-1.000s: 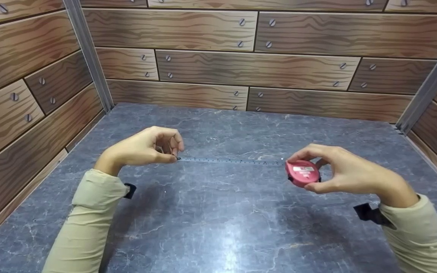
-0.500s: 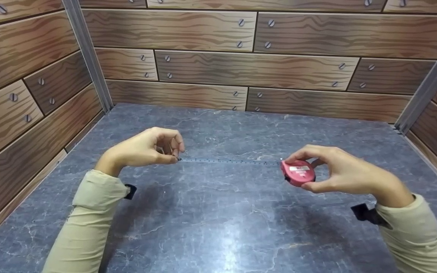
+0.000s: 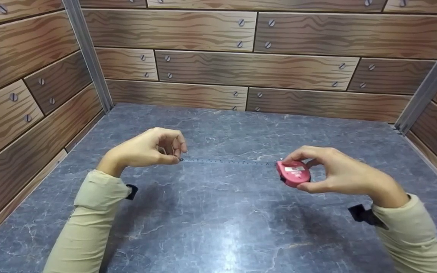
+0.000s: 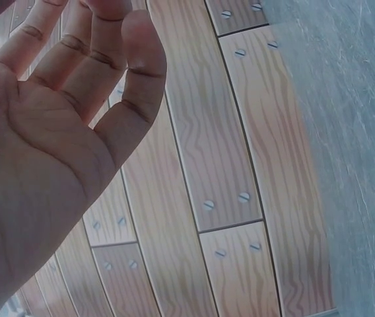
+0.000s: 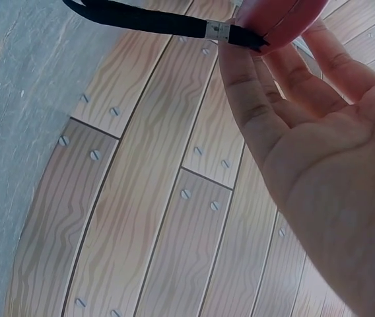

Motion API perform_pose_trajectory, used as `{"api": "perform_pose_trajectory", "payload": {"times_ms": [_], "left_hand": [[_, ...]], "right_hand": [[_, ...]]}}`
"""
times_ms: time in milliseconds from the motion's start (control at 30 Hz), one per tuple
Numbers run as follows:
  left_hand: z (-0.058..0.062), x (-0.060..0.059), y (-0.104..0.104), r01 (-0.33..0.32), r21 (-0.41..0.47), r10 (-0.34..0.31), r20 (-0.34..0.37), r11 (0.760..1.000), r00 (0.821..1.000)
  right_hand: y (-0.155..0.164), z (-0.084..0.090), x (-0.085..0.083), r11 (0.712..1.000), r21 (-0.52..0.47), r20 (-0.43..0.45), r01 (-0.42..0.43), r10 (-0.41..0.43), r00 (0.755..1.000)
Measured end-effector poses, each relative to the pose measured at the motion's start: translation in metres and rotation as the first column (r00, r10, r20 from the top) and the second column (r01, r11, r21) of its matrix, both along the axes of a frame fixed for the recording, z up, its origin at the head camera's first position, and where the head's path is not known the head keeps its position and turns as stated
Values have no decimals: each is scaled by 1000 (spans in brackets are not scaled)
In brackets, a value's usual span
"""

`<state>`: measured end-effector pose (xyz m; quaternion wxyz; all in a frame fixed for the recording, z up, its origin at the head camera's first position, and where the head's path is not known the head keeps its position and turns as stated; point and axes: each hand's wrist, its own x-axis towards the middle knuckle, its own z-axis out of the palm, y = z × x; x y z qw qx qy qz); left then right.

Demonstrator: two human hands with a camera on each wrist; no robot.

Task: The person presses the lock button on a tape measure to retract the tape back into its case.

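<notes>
A red tape measure (image 3: 296, 173) with a white label is gripped by my right hand (image 3: 332, 170), thumb at its near edge and fingers at its far edge. Its thin blade (image 3: 226, 162) stretches left above the table to my left hand (image 3: 146, 148), which pinches the blade's end between thumb and finger. In the right wrist view, the red case (image 5: 283, 20) shows at the top, with a black strap (image 5: 148, 18) hanging from it. The left wrist view shows the palm (image 4: 35, 152) and curled fingers; the blade's end is out of sight there.
Beneath both hands lies a blue-grey marbled table (image 3: 203, 212). Wood-plank patterned walls (image 3: 203, 30) enclose its back and sides, with metal posts (image 3: 91, 57) at the corners. Black camera mounts (image 3: 360, 213) sit on the wrists.
My right hand has moved left with the tape measure case, so the stretch of blade between the hands is shorter. My left hand has shifted very slightly right and keeps its pinch.
</notes>
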<state>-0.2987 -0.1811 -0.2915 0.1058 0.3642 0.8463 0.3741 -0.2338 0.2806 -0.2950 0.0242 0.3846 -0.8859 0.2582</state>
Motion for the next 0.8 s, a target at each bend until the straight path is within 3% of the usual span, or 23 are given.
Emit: {"api": "perform_pose_trajectory", "payload": {"times_ms": [800], "left_hand": [[-1,2,6,8,5,-8,-24,1000,1000]], "right_hand": [[-8,-8,-4,999,-17,-26,-34,34,999]]}}
